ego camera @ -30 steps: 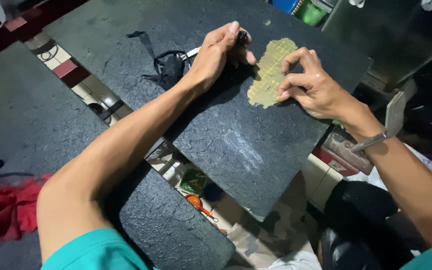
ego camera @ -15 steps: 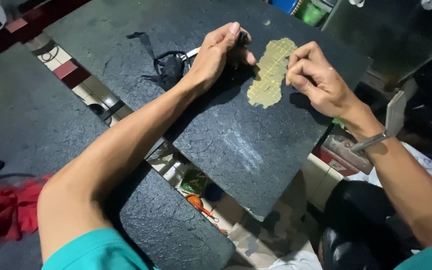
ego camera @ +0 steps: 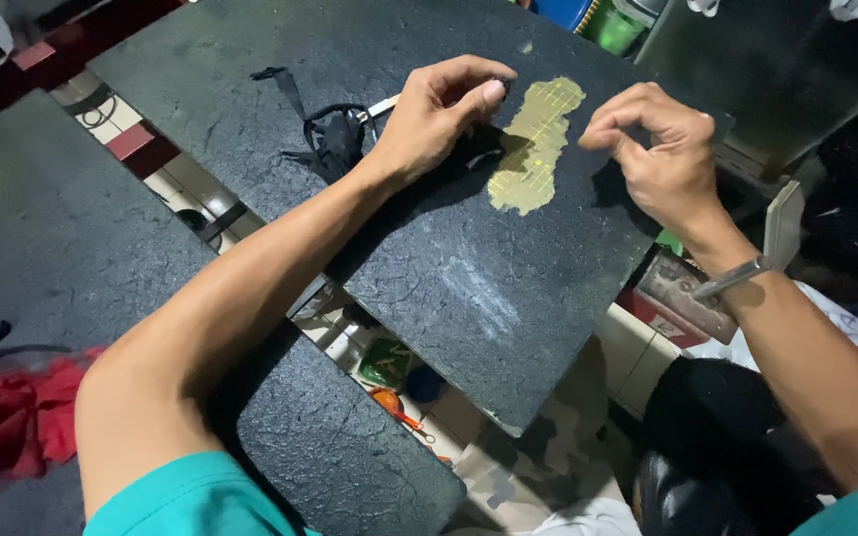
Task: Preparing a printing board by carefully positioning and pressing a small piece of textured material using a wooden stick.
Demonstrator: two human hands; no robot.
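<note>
On the dark worktop [ego camera: 429, 288] the left hand [ego camera: 429, 119] presses closed beside the gold patch [ego camera: 533, 149], scissors [ego camera: 335, 139] near, while the right hand [ego camera: 652, 149] hovers pinched, seemingly empty.

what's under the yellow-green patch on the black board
The yellow-green patch lies flat on the black board, between the left hand and right hand. Anything beneath the patch is covered.
</note>
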